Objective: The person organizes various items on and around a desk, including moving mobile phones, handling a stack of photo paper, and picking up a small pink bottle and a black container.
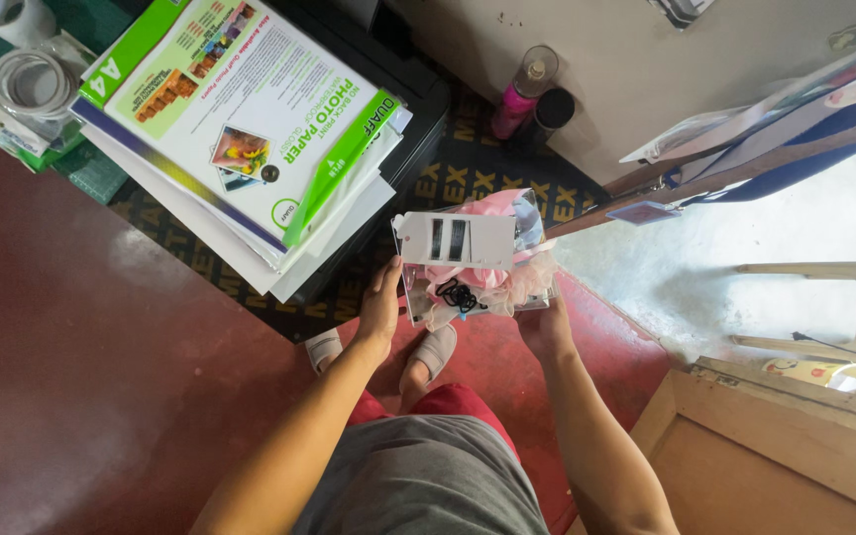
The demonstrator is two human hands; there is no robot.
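At the centre of the frame I hold a clear plastic packet (pixel 478 269) stuffed with pink fabric and lace, a white card across its top. My left hand (pixel 380 309) grips its left edge, fingers curled round it; my right hand (pixel 544 325) supports the lower right corner from beneath, mostly hidden by the packet. In the upper left, a stack of photo paper packs (pixel 250 129) sits on a black box. A pink spray bottle (pixel 519 97) stands against the wall, upper centre.
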